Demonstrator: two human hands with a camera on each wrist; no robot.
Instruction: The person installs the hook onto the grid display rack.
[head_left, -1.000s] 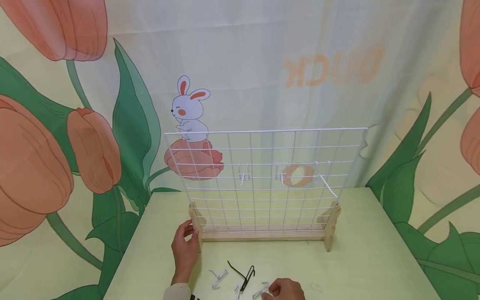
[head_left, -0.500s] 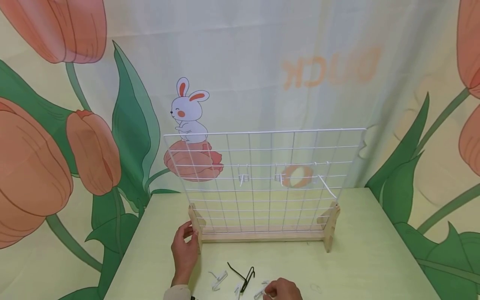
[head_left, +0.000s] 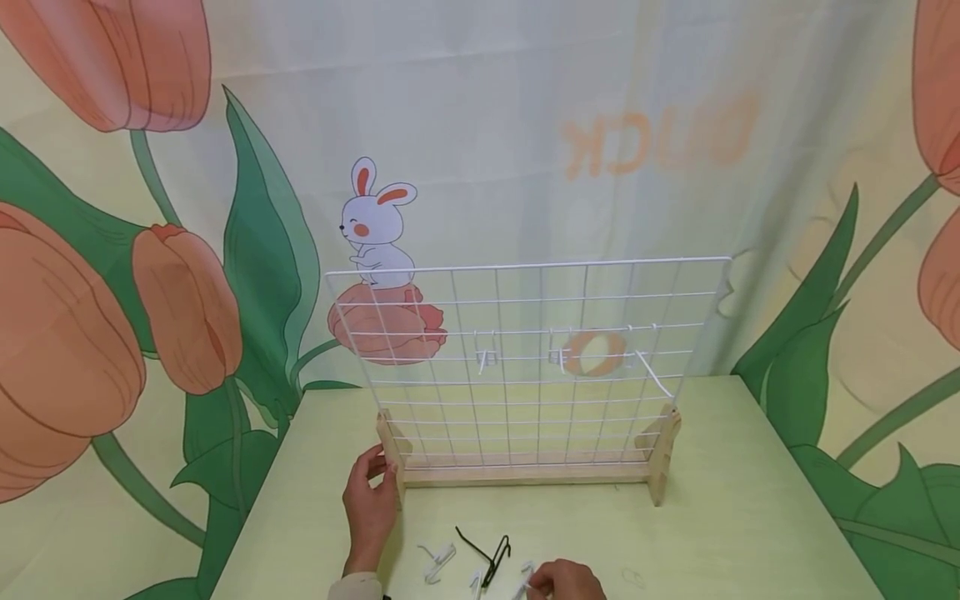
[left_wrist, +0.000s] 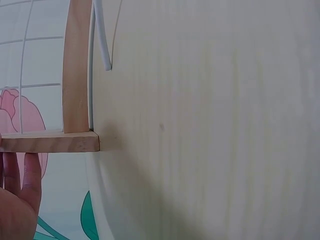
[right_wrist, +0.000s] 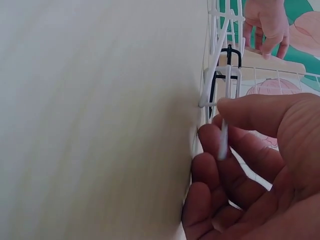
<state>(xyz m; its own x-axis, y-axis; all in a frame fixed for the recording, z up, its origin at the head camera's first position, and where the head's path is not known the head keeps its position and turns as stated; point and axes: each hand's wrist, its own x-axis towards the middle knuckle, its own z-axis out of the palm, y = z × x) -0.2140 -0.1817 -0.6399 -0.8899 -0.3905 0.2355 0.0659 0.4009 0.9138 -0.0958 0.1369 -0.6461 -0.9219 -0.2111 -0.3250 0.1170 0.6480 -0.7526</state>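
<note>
three white hooks (head_left: 486, 357) already hang on the white wire grid (head_left: 525, 358), which stands upright in its wooden base (head_left: 525, 473) across the middle of the tabletop (head_left: 720, 517), so judging by that you are partway through the hanging. what is left lies loose by the near edge: a white hook (head_left: 437, 560) towards the near left, a black hook (head_left: 487, 552) just beside it, and more white pieces touching your right hand (head_left: 566, 581). your right hand grips one thin white hook (right_wrist: 223, 135), pinched between thumb and curled fingers (right_wrist: 220, 172), low at the near edge and not yet lifted to the grid. your left hand (head_left: 370, 500) holds the left foot of the wooden base, thumb and fingers curled round the upright, steadying the stand. no container is on the tabletop; the grid is the only thing that carries anything, and it carries just those three hooks in its middle rows
</note>
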